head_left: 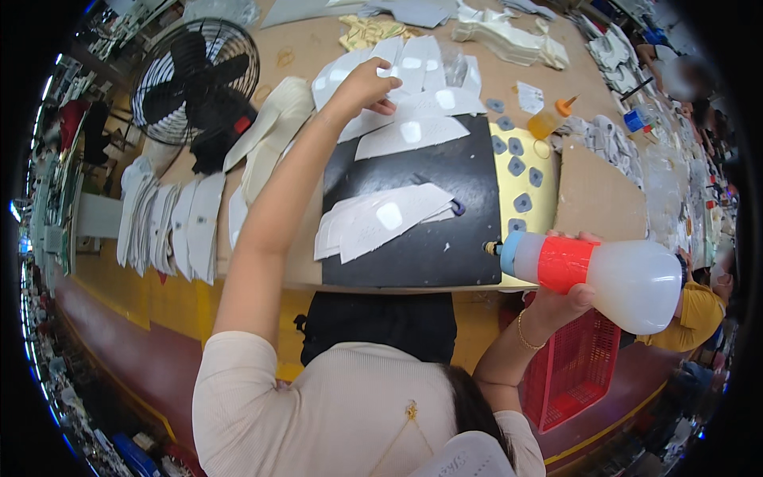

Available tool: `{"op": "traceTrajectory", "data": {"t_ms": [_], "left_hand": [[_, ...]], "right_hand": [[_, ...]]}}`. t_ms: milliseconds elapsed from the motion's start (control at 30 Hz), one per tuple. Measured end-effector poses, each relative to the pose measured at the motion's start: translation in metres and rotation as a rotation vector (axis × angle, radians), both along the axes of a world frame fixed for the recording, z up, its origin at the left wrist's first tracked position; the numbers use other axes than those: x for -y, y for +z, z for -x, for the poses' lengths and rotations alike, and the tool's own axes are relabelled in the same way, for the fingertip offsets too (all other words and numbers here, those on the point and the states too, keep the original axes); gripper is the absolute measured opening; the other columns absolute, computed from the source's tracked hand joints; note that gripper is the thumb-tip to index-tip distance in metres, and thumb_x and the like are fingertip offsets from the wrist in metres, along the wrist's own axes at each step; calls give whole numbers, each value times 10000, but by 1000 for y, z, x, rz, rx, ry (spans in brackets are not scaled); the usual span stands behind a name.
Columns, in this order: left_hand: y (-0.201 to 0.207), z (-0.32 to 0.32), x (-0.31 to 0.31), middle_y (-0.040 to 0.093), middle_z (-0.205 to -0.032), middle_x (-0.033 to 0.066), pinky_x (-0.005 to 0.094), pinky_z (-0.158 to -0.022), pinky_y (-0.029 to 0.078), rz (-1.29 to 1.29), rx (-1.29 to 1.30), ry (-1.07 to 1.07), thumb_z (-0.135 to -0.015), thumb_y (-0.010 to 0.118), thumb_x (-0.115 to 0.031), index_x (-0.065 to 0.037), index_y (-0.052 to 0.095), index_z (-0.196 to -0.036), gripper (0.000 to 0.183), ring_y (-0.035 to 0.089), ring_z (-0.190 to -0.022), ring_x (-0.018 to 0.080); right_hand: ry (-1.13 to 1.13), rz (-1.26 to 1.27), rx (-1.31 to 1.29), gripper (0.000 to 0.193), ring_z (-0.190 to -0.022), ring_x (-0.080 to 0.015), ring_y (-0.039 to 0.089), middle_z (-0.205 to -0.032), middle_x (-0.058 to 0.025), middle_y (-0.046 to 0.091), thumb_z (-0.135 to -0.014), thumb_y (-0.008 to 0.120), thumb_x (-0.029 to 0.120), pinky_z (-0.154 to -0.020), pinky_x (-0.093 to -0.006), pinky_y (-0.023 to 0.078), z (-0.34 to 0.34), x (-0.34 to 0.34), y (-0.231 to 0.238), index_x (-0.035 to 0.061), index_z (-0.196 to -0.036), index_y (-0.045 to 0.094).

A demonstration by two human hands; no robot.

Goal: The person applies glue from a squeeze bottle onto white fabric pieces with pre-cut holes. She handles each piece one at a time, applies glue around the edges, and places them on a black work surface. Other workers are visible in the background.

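Taking the black rectangular work mat [409, 258] as the clock's centre, the work looks partway along. At twelve o'clock, white tapering flat panels [420, 63] lie fanned and overlapping, with a single white panel [397, 143] just below them on the mat's upper part; an overlapping stack of white panels [362, 230] lies near the centre. Several panels carry a brighter, squarish patch (applied or part of the piece, I cannot tell), so something may already be done to them. Between two and three, small grey rounded pieces with a central mark [516, 165] lie loose on a yellow sheet [520, 143]; none shows on the mat's panels, so joining them, if wanted, would be left. White panels hanging over the table edge [208, 226] at nine show small dark marks, perhaps a finished batch.

The left hand [367, 87], towards eleven, is over the fan with fingers bent and thumb apart; whether they pinch a panel I cannot tell. The right hand [566, 304], at four, wraps thumb and fingers around a translucent white plastic bottle with a red band [632, 278], its nozzle pointing towards nine.

No brand can be made out. Faint marks on the panels are illegible; script-like lettering sits on a pale rounded object [469, 459] near six.
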State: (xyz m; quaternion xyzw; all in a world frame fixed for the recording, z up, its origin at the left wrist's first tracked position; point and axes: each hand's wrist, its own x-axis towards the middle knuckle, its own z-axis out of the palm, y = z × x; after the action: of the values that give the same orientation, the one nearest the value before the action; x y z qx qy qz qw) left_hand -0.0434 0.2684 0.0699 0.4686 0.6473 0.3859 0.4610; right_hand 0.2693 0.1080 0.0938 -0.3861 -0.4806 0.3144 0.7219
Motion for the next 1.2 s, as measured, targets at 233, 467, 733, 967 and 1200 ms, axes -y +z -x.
{"op": "traceTrajectory", "data": {"t_ms": [233,467,733,967,1200], "left_hand": [[-27,-17,185,558,-927,143,354,-753,469,-268,-677,-229,-773,705,-214,32,590,-1061,396,585,-839,257],[-53,-45,218,518,-1007,152,372,-813,434,-481,-809,-69,-756,717,-172,4,579,-1036,358,514,-904,313],[-29,-43,207,611,-893,121,307,-672,475,105,37,-209,-787,639,-50,30,547,-1080,317,606,-756,219],[-1,-45,222,631,-974,123,257,-691,554,294,814,-234,-854,613,-75,56,464,-1247,441,671,-802,193],[37,-56,239,626,-1042,128,266,-722,539,253,734,-289,-888,567,-96,23,455,-1290,434,662,-833,179]], "right_hand": [[190,14,-24,909,-795,-282,618,-992,-153,525,-631,720,638,-721,-446,578,15,6,-1,-62,-1126,420],[212,-30,70,840,-829,-273,623,-973,-141,533,-666,709,629,-754,-452,558,36,20,12,-50,-1092,459],[243,-57,86,826,-855,-281,618,-1030,-153,515,-679,723,587,-762,-483,564,39,30,15,-35,-1136,431],[273,-83,82,737,-915,-249,608,-1056,-163,584,-703,773,464,-791,-393,533,48,14,-3,-30,-1166,480],[112,-215,363,754,-910,-272,609,-1058,-173,570,-722,743,474,-756,-425,569,39,11,-6,-11,-1204,425]]}}
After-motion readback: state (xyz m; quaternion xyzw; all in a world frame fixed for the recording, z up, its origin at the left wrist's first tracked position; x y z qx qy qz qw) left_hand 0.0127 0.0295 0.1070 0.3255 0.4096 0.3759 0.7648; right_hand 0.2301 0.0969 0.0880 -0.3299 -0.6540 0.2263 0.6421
